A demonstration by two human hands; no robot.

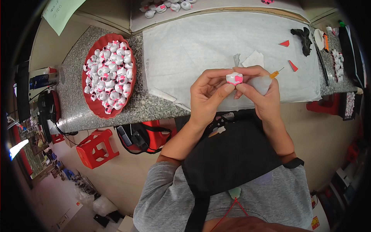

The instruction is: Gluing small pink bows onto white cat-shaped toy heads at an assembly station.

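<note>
Above the paper-covered work surface, my left hand pinches a small glossy white and pink figurine piece between thumb and fingers. The fingertips of my right hand are closed on its other side. Also in my right hand is a translucent squeeze bottle, tucked against the palm, its orange needle tip pointing up and to the right. Behind my fingers lies a crumpled white paper piece. The underside of the figurine piece is hidden.
On the speckled counter at left stands a red scalloped tray heaped with similar white and pink pieces. Two red triangular scraps and a crumpled black glove-like item lie to the right. A red stool stands below the counter.
</note>
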